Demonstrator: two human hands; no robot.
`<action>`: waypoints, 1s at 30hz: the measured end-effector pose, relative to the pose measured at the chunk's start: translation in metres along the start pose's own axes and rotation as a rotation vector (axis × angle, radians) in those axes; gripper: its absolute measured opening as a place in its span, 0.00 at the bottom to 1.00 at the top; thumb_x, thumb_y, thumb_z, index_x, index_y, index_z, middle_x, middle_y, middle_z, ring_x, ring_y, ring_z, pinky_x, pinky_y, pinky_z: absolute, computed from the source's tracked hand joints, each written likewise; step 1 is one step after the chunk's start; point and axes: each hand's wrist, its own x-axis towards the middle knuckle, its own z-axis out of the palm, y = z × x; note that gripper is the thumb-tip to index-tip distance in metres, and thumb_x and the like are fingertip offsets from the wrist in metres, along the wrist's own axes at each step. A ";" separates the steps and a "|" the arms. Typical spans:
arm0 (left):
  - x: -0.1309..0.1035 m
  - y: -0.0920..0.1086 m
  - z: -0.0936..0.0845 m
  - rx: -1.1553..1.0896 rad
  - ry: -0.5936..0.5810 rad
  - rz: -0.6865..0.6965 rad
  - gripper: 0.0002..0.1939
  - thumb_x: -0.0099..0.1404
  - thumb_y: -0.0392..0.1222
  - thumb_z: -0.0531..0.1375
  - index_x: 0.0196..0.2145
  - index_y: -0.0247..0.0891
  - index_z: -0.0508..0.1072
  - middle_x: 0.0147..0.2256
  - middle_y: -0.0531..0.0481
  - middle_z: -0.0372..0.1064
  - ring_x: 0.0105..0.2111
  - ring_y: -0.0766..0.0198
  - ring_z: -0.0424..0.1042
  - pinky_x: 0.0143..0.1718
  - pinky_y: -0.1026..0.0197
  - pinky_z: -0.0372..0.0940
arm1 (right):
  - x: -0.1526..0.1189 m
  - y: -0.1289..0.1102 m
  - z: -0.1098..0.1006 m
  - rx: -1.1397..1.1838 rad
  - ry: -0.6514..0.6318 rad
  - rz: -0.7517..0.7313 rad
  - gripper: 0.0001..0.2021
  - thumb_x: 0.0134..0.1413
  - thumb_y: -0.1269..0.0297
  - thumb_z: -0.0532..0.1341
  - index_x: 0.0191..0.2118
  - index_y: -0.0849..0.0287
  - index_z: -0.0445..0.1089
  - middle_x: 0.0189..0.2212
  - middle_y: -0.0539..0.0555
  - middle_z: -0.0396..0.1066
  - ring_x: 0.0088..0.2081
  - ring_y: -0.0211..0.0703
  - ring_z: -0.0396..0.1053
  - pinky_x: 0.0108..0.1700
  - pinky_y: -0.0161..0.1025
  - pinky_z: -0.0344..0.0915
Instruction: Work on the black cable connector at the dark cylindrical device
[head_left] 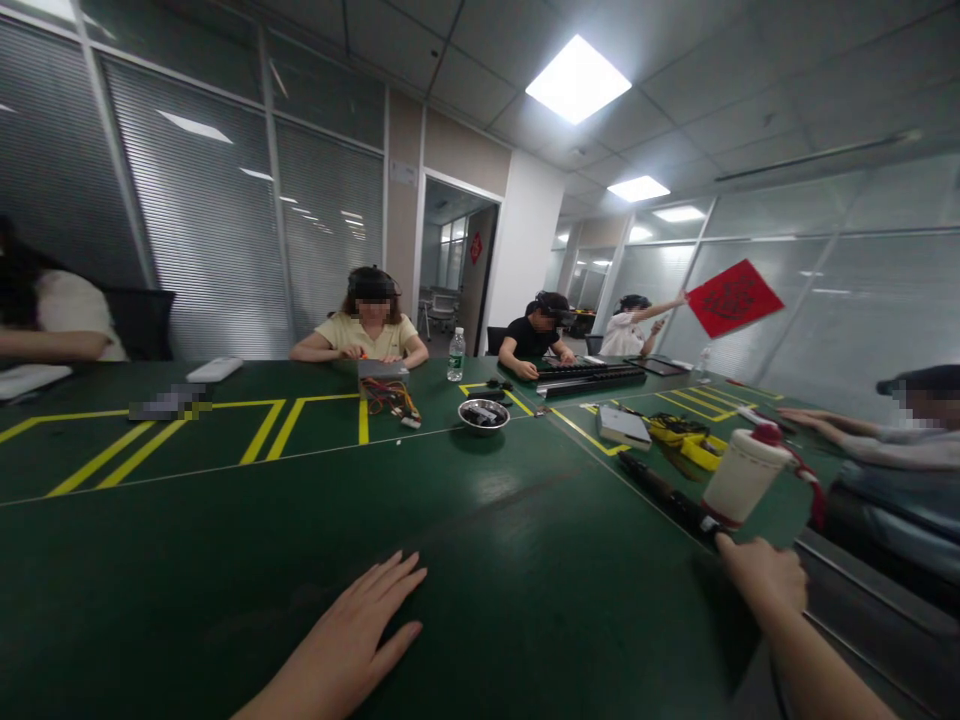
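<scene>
My left hand (356, 635) lies on the green tabletop (480, 570), palm down, its fingers stretched out and holding nothing. At the right, my right hand (763, 575) is closed at the near end of a long black rod-shaped object (667, 495), which lies slanting across the table. Its curled fingers are mostly hidden behind the back of the hand. Just beyond that hand stands a cream tumbler (742, 478) with a red lid and a red strap. What kind of tool the black rod is, I cannot make out.
A metal bowl (484, 418) of small dark parts and a water bottle (456, 355) stand mid-table. Farther off are a grey box with coloured cables (382, 372), a silver box (624, 427) and yellow items (686, 440). Several people sit around; one holds a red sign (735, 298).
</scene>
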 end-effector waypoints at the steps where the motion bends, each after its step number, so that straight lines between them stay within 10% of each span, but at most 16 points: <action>1: 0.000 -0.001 0.001 -0.002 0.006 0.008 0.29 0.70 0.61 0.51 0.66 0.55 0.55 0.67 0.54 0.49 0.66 0.48 0.50 0.65 0.40 0.50 | -0.003 -0.006 0.000 -0.008 0.050 0.056 0.35 0.50 0.41 0.54 0.46 0.73 0.74 0.49 0.81 0.65 0.50 0.77 0.66 0.42 0.58 0.67; 14: -0.003 0.000 0.001 0.013 -0.026 -0.053 0.36 0.70 0.61 0.49 0.69 0.55 0.39 0.70 0.52 0.29 0.68 0.46 0.38 0.65 0.36 0.45 | -0.025 -0.067 0.033 -0.009 0.269 -0.150 0.34 0.57 0.47 0.50 0.64 0.63 0.54 0.65 0.70 0.46 0.66 0.66 0.42 0.62 0.61 0.41; 30: 0.000 0.005 -0.002 0.063 -0.090 -0.125 0.36 0.69 0.64 0.49 0.68 0.57 0.40 0.70 0.55 0.28 0.68 0.42 0.41 0.63 0.34 0.50 | -0.004 -0.066 0.034 -0.073 0.113 0.022 0.40 0.51 0.34 0.52 0.54 0.69 0.65 0.53 0.76 0.61 0.54 0.76 0.59 0.51 0.64 0.55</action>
